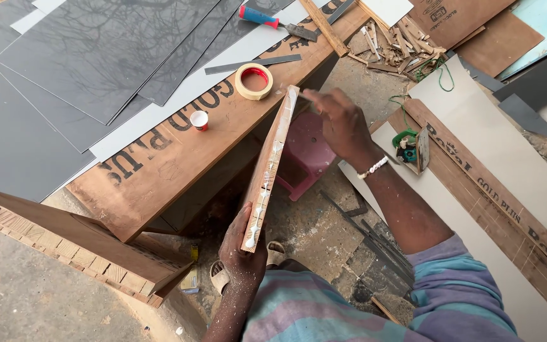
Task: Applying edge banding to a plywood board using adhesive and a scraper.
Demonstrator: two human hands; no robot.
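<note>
dusty concrete floor spreads under us, with a long brown plywood sheet [178,149] lying across it as our workbench. our left hand [240,244] grips the near end of a narrow wooden board [270,166], fingers wrapped round it, holding it tilted on edge just off the plywood's right side. white glue runs in a wavy bead along the board's raw edge. our right hand [340,123] reaches to the far end, fingers loosely curled, fingertips on the glue, holding nothing. on the plywood sit a tape roll [254,81] and a small white cup [199,120]; grey laminate sheets [90,57] lie beyond.
</note>
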